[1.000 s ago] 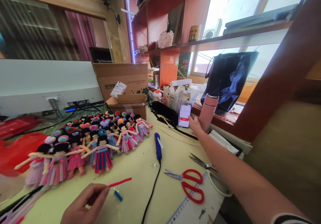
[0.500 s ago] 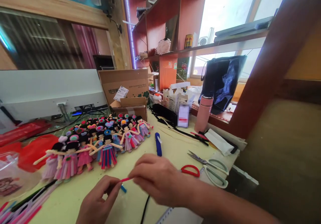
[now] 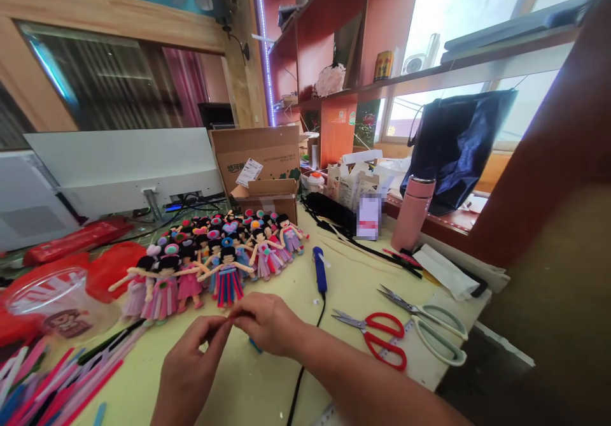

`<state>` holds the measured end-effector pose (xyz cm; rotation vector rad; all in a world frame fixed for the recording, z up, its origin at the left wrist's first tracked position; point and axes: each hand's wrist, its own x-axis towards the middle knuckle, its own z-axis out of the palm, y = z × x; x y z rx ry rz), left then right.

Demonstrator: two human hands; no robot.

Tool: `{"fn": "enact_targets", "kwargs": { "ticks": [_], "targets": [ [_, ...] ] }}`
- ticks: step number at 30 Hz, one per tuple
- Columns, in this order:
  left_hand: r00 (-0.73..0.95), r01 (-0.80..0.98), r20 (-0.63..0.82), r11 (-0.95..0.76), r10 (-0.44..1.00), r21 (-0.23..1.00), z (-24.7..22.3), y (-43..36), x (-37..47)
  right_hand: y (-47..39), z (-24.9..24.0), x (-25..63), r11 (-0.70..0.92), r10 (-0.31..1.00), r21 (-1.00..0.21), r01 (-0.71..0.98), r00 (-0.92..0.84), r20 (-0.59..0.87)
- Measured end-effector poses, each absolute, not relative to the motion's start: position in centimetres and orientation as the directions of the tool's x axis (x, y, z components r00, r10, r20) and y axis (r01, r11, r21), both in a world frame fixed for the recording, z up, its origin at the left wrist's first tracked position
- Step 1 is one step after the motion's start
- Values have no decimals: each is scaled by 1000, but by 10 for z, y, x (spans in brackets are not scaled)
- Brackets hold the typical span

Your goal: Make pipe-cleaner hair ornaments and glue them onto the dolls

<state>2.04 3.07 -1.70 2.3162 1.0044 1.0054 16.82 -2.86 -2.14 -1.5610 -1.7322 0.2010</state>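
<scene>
My left hand [image 3: 198, 356] and my right hand [image 3: 267, 324] meet fingertip to fingertip over the pale yellow table [image 3: 224, 394]. Each is closed in a pinch on a small pink strip, which the fingers now almost wholly hide. Below my right hand lies a short blue piece [image 3: 255, 345]. Just behind the hands stands a doll [image 3: 229, 283] with a striped blue and red skirt, at the front of a crowd of small dolls. A blue corded tool [image 3: 319, 272] lies behind my right hand.
Red-handled scissors [image 3: 375, 335] and pale green-handled scissors [image 3: 429, 324] lie at the right. Colourful fuzzy sticks [image 3: 71, 381] spread over the front left, near a clear container [image 3: 71, 305]. Farther back are a cardboard box [image 3: 267, 158], a monitor [image 3: 128, 165] and a pink bottle [image 3: 413, 213].
My hands have come together, covering the pink strip that showed between them. The view has shifted left, so the red-handled scissors show fully and more sticks appear.
</scene>
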Motion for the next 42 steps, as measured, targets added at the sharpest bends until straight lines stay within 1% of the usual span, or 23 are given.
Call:
{"fn": "enact_targets", "kwargs": {
  "ticks": [3, 6, 9, 14, 16, 18, 20, 23, 28, 32, 37, 42],
  "targets": [
    [482, 463, 408, -621, 776, 632, -22, 33, 22, -30, -26, 173, 247, 887, -575, 780, 56, 458],
    [512, 483, 351, -601, 784, 637, -27, 36, 23, -30, -28, 177, 240, 882, -526, 816, 44, 470],
    [560, 504, 317, -619, 765, 602, -28, 38, 23, -31, -28, 179, 252, 875, -414, 875, -24, 483],
    [646, 518, 314, -702, 696, 488, -26, 38, 22, -31, -30, 179, 284, 843, -209, 936, -139, 519],
    [668, 525, 297, -715, 682, 461, -26, 38, 21, -31, -31, 179, 279, 836, -164, 946, -155, 527],
    [677, 537, 274, -713, 683, 451, -27, 39, 21, -31, -32, 179, 265, 835, -143, 954, -152, 529],
    [671, 552, 252, -697, 697, 458, -27, 41, 22, -31, -32, 179, 247, 838, -144, 958, -136, 529],
    [649, 564, 227, -660, 726, 497, -27, 42, 23, -30, -32, 180, 226, 845, -182, 957, -100, 525],
    [574, 568, 199, -561, 794, 602, -23, 41, 24, -29, -31, 180, 211, 856, -254, 944, -53, 515],
    [506, 565, 148, -456, 850, 688, -18, 36, 25, -30, -32, 178, 217, 852, -307, 927, -26, 523],
    [418, 506, 125, -345, 900, 791, -20, 34, 27, -29, -34, 173, 242, 842, -387, 890, 6, 540],
    [339, 456, 99, -256, 936, 853, -25, 34, 28, -28, -37, 165, 251, 827, -424, 870, 35, 561]
  ]
}}
